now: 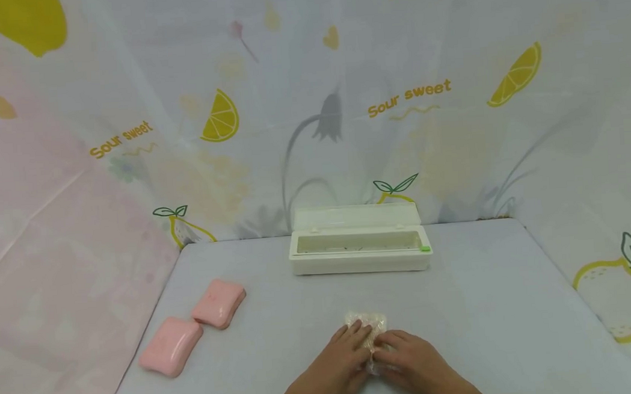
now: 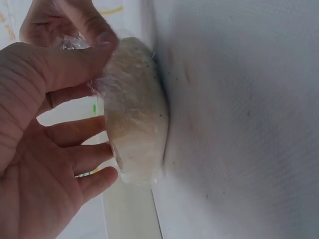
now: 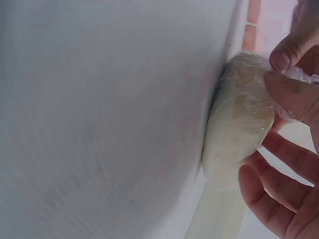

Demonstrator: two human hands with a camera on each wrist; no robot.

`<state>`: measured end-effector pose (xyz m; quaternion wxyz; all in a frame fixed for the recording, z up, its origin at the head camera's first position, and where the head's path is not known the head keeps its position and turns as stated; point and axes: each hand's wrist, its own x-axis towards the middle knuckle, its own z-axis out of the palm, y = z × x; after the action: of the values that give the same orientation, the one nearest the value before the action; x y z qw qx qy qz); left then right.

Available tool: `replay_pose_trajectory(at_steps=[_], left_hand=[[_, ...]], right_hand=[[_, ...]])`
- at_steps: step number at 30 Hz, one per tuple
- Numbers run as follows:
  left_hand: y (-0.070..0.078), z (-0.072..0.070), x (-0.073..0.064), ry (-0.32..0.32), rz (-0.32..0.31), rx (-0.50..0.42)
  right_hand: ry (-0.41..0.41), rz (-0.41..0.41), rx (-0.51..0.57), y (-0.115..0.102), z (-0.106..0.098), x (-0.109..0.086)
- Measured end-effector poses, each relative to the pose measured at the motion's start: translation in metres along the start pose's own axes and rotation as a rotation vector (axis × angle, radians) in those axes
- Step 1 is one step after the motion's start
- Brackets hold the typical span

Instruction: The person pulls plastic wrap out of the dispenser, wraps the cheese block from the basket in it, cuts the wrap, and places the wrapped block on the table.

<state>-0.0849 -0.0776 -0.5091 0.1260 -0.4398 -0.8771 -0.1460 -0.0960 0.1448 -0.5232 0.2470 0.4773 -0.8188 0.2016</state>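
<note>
A pale cream bar, apparently soap [image 1: 375, 320], is on the table, wrapped in crinkled cling film [image 2: 127, 82]. My left hand [image 1: 343, 359] holds its left side. In the left wrist view, the left thumb lies on the film along the near edge, with the other fingers along the bar's far side. From the right, my right hand [image 1: 414, 358] grips the same bar. Its thumb [image 3: 291, 94] presses the film beside the left thumb, and loose film bunches between the hands. The bar's underside is hidden.
Behind the hands stands a long white cling film dispenser [image 1: 360, 263], its clear lid raised and a green slider [image 1: 425, 249] at the right. Two glossy pink pieces like soap-box halves [image 1: 171, 345] lie at left. Lemon-printed cloth walls [image 1: 313, 161] surround the table.
</note>
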Motion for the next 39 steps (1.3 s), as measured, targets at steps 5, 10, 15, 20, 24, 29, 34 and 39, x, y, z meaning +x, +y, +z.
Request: replay_pose_trajectory(at_steps=[5, 10, 15, 20, 24, 29, 34, 39], left_hand=[[-0.003, 0.003, 0.000, 0.019, -0.019, -0.062], [-0.001, 0.002, 0.002, 0.047, -0.065, -0.110], [0.000, 0.001, 0.007, 0.105, -0.113, -0.135], [-0.004, 0.007, 0.013, 0.141, -0.094, -0.147], [-0.009, 0.010, 0.013, 0.170, -0.028, -0.124], [-0.013, 0.007, 0.005, 0.182, 0.016, -0.024], [-0.017, 0.006, -0.001, 0.114, 0.088, 0.041], [-0.016, 0.001, -0.007, 0.017, 0.111, 0.060]], right_hand=[[0.064, 0.070, 0.137, -0.001, -0.003, -0.002], [0.073, 0.178, 0.232, -0.002, -0.007, 0.004], [0.060, 0.339, 0.240, -0.002, -0.006, 0.012], [0.048, 0.410, 0.184, 0.001, 0.001, 0.014], [0.040, 0.337, 0.066, 0.006, 0.006, 0.016], [0.008, 0.144, 0.053, 0.011, 0.005, 0.018], [-0.086, 0.032, 0.065, 0.012, -0.002, 0.016], [-0.251, -0.017, 0.013, 0.011, -0.013, 0.016]])
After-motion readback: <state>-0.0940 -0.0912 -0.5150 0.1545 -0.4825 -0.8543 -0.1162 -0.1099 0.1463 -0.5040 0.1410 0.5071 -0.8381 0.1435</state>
